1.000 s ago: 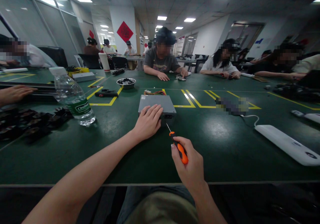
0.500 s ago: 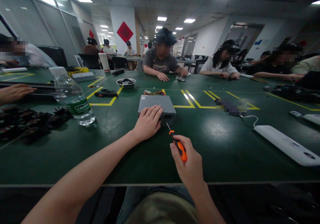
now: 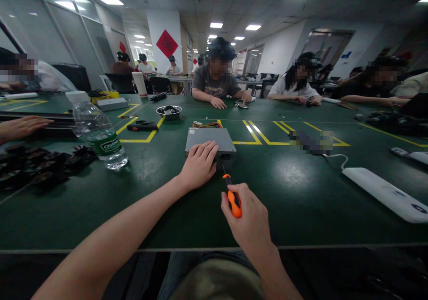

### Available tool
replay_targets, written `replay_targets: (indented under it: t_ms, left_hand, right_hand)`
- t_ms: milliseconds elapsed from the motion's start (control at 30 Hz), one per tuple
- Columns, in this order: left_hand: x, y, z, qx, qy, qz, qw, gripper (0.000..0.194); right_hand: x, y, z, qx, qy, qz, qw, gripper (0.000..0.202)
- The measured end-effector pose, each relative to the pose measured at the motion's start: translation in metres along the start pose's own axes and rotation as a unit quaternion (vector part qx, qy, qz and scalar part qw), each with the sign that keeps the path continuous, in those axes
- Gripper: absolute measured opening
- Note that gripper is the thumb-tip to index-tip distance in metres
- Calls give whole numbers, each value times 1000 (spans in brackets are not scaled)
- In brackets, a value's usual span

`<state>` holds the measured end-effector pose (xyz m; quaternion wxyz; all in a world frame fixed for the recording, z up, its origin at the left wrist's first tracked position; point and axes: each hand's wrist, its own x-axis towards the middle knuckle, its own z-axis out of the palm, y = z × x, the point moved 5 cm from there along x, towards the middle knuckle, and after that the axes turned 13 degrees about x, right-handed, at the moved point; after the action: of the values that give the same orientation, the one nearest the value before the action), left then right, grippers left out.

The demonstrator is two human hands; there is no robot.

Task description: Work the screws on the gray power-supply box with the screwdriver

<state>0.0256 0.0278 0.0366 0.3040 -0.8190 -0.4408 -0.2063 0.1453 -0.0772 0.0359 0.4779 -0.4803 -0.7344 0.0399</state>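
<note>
In the head view a grey computer power supply (image 3: 210, 136) lies on the green table, its socket side facing me and its bundle of coloured wires (image 3: 209, 124) at the far side. My left hand (image 3: 199, 164) rests across its near left part, fingers stretched out flat on top. My right hand (image 3: 249, 211) is closed around the orange and black handle of a screwdriver (image 3: 235, 204). The screwdriver's shaft points at the near face, left of the socket. Whether its tip touches a screw there is too small to tell.
A water bottle (image 3: 100, 133) stands at the left, beside a pile of black parts (image 3: 43, 168). Beyond are a metal bowl (image 3: 169, 112) of small parts and a black tool (image 3: 142, 126). A white power strip (image 3: 384, 195) lies right. Another person's hand (image 3: 26, 127) is at far left.
My right hand has shifted slightly left, bringing the screwdriver more upright in view and its shaft closer to the power supply's near face. My left hand stays on the power supply.
</note>
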Motion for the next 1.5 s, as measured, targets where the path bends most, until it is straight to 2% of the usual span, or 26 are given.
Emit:
replay_targets:
  t_ms: [133,233,400,467,600,667,867,1167,1500]
  left_hand:
    - [0,0,2,-6,-1,-1,1000,46]
    - [0,1,3,-7,1,-5,1000,45]
    - [0,2,1,-14,6,-9,1000,46]
    - [0,2,0,-16,6,-10,1000,45]
    - [0,0,-1,-23,10,-10,1000,44]
    - [0,0,-2,-26,10,-9,1000,44]
    - [0,0,-1,-18,7,-6,1000,44]
    - [0,1,1,-18,3,-6,1000,45]
    - [0,0,0,-18,2,-3,1000,45]
  right_hand:
    - [0,4,-8,-19,-37,-9,999,6]
    - [6,13,-9,-32,-40,-7,999,10]
    - [10,29,20,-97,-140,49,984,9]
    - [10,30,23,-55,-131,66,988,10]
    - [4,30,12,3,-78,78,994,7]
    - [-1,33,6,12,-64,92,994,3]
    - [-5,35,-11,5,6,84,996,13]
    - [2,36,-3,-2,-14,98,995,11]
    - [1,38,-6,14,-7,106,994,11]
